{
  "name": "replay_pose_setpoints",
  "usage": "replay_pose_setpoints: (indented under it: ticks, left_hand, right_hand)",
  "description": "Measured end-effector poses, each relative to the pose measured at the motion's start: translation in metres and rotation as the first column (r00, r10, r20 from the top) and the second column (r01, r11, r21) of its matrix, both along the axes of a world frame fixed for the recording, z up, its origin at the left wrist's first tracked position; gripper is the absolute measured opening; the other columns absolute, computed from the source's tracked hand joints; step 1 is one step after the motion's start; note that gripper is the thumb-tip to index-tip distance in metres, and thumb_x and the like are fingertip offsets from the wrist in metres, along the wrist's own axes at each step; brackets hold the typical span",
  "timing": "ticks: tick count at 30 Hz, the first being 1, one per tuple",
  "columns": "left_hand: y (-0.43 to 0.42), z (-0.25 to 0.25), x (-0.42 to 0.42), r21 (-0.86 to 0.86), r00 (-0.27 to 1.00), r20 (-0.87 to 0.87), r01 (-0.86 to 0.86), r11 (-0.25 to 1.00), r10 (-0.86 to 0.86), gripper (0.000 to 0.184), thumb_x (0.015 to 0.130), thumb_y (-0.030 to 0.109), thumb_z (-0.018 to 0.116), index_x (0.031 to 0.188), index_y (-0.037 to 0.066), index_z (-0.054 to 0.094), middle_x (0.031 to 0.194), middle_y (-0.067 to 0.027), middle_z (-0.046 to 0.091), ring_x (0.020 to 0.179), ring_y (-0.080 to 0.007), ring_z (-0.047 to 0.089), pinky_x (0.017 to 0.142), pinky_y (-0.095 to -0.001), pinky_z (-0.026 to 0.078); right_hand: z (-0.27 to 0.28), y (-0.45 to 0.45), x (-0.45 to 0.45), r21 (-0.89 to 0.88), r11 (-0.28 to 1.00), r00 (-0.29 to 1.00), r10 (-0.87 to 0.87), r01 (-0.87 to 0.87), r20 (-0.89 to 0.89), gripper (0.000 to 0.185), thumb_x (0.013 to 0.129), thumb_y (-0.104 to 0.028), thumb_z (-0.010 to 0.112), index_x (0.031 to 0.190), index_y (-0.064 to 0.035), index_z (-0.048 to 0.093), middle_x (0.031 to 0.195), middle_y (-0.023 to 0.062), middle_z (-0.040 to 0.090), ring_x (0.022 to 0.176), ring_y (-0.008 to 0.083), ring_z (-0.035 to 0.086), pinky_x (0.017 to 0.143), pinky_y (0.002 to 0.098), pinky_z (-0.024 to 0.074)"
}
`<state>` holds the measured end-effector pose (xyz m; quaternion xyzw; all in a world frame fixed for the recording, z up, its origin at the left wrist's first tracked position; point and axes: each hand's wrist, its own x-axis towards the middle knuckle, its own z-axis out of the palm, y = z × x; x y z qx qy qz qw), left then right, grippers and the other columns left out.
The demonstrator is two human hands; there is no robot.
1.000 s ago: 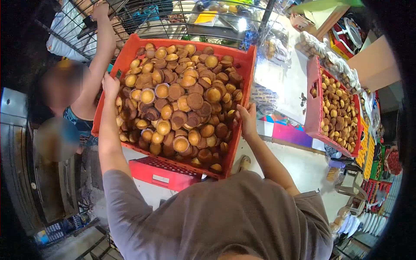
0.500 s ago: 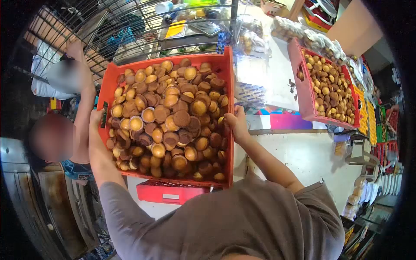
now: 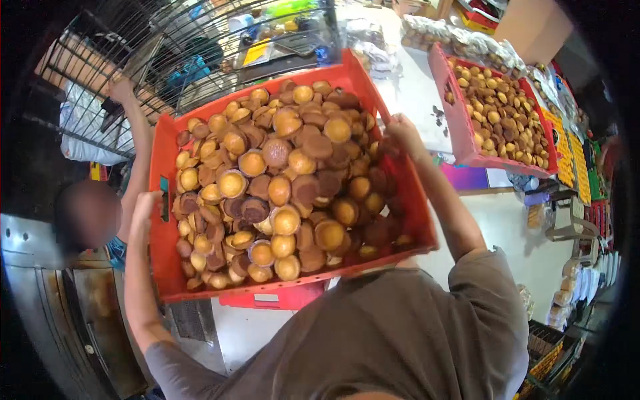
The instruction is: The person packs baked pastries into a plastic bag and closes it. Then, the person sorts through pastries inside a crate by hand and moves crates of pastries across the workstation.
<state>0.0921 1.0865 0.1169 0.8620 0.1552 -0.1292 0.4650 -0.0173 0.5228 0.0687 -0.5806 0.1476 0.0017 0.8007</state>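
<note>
A large red crate [image 3: 160, 267] full of small golden and dark brown cakes [image 3: 283, 173] hangs in front of my chest, its right side tilted up. My left hand [image 3: 148, 203] is closed on the crate's left wall by the handle slot. At the upper right wall, my right hand [image 3: 402, 133] grips the rim. The cakes are heaped towards the left and middle, with a shadowed, lower area at the right.
A second red crate of cakes [image 3: 460, 133] stands on the white table [image 3: 423, 87] at the right, beside bagged goods [image 3: 460, 41]. A black wire rack [image 3: 220, 83] is at the upper left, where another person's arm [image 3: 139, 147] reaches. Below lies a red crate [image 3: 280, 297].
The held crate has tilted, its right side rising with my right hand. My view has turned, so the second crate appears further left and higher. The other person has shifted near the rack.
</note>
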Motion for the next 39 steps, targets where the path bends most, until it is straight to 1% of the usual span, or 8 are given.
replay_pose_setpoints:
  ticks: [1, 4, 7, 11, 13, 23, 26, 39]
  left_hand:
    - [-0.006, 0.016, -0.010, -0.190, 0.996, -0.078, -0.052, 0.980, 0.038, 0.011, 0.071, 0.014, 0.051, 0.071, 0.003, 0.052, 0.055, 0.0004, 0.045, 0.048, -0.0114, 0.043, 0.044, -0.0226, 0.034]
    - [-0.017, 0.032, -0.030, -0.394, 0.998, -0.055, -0.061, 0.917, 0.043, 0.022, 0.066, 0.013, 0.047, 0.086, 0.003, 0.049, 0.061, -0.0004, 0.044, 0.050, -0.0098, 0.041, 0.044, -0.0215, 0.034]
    - [-0.001, 0.018, -0.021, -0.673, 0.979, -0.201, -0.152, 0.724, 0.019, 0.021, 0.067, 0.015, 0.047, 0.084, 0.004, 0.050, 0.058, 0.0010, 0.041, 0.048, -0.0092, 0.038, 0.043, -0.0206, 0.033]
    - [0.038, -0.015, 0.010, -0.836, 0.901, -0.121, 0.134, 0.531, -0.417, 0.022, 0.075, 0.019, 0.043, 0.089, 0.002, 0.046, 0.058, -0.0011, 0.040, 0.048, -0.0080, 0.036, 0.040, -0.0178, 0.029]
    - [0.026, -0.022, 0.008, -0.837, 0.975, -0.013, 0.110, 0.535, -0.220, 0.023, 0.076, 0.017, 0.043, 0.091, 0.000, 0.044, 0.068, -0.0039, 0.044, 0.050, -0.0079, 0.038, 0.040, -0.0183, 0.030]
    - [0.038, -0.085, 0.067, -0.951, 0.871, 0.062, 0.199, 0.236, -0.487, 0.019, 0.075, 0.017, 0.045, 0.087, 0.002, 0.046, 0.070, -0.0009, 0.046, 0.047, -0.0065, 0.038, 0.038, -0.0181, 0.029]
    - [0.024, -0.083, 0.063, -0.889, 0.946, 0.161, 0.263, 0.376, -0.281, 0.017, 0.075, 0.014, 0.047, 0.086, 0.001, 0.046, 0.075, -0.0037, 0.050, 0.048, -0.0061, 0.038, 0.039, -0.0175, 0.030]
    - [0.020, -0.084, 0.074, -0.842, 0.949, 0.200, 0.293, 0.452, -0.243, 0.018, 0.074, 0.014, 0.048, 0.086, 0.001, 0.050, 0.072, -0.0053, 0.049, 0.048, -0.0092, 0.040, 0.038, -0.0191, 0.030]
  right_hand:
    - [-0.004, -0.008, 0.002, -0.219, 0.976, 0.998, -0.008, -0.005, -0.058, 0.026, 0.072, -0.019, 0.056, 0.086, -0.0019, 0.042, 0.069, 0.0062, 0.050, 0.058, 0.0143, 0.049, 0.051, 0.0250, 0.0441]
    - [0.001, -0.015, -0.003, -0.066, 0.997, 0.999, 0.024, -0.026, -0.028, 0.028, 0.073, -0.018, 0.053, 0.092, 0.0004, 0.045, 0.074, 0.0070, 0.050, 0.064, 0.0138, 0.051, 0.054, 0.0241, 0.0448]
    - [0.014, -0.017, -0.016, -0.218, 0.976, 1.000, -0.020, 0.018, -0.005, 0.023, 0.074, -0.017, 0.049, 0.092, -0.0027, 0.047, 0.069, 0.0047, 0.049, 0.055, 0.0113, 0.049, 0.045, 0.0207, 0.0407]
    - [0.004, 0.005, -0.052, -0.200, 0.973, 0.993, -0.108, 0.114, 0.041, 0.018, 0.073, -0.016, 0.049, 0.087, -0.0049, 0.045, 0.065, 0.0035, 0.047, 0.049, 0.0105, 0.044, 0.041, 0.0204, 0.0362]
    - [0.011, 0.012, -0.062, -0.189, 0.971, 0.989, -0.140, 0.147, 0.047, 0.015, 0.073, -0.015, 0.048, 0.084, -0.0064, 0.044, 0.062, 0.0027, 0.045, 0.045, 0.0099, 0.042, 0.039, 0.0201, 0.0332]
    - [0.069, 0.081, -0.093, -0.290, 0.916, 0.959, -0.243, 0.276, 0.145, 0.014, 0.071, -0.012, 0.046, 0.083, -0.0078, 0.039, 0.058, 0.0064, 0.043, 0.036, 0.0096, 0.037, 0.032, 0.0220, 0.0294]
    - [0.057, 0.074, -0.097, -0.387, 0.861, 0.943, -0.316, 0.330, 0.101, 0.021, 0.068, -0.009, 0.043, 0.088, -0.0068, 0.037, 0.059, 0.0074, 0.043, 0.034, 0.0115, 0.034, 0.031, 0.0261, 0.0288]
    - [0.050, 0.079, -0.100, -0.406, 0.829, 0.922, -0.364, 0.384, 0.130, 0.022, 0.070, -0.005, 0.046, 0.087, -0.0051, 0.032, 0.059, 0.0062, 0.039, 0.043, 0.0126, 0.039, 0.035, 0.0237, 0.0340]
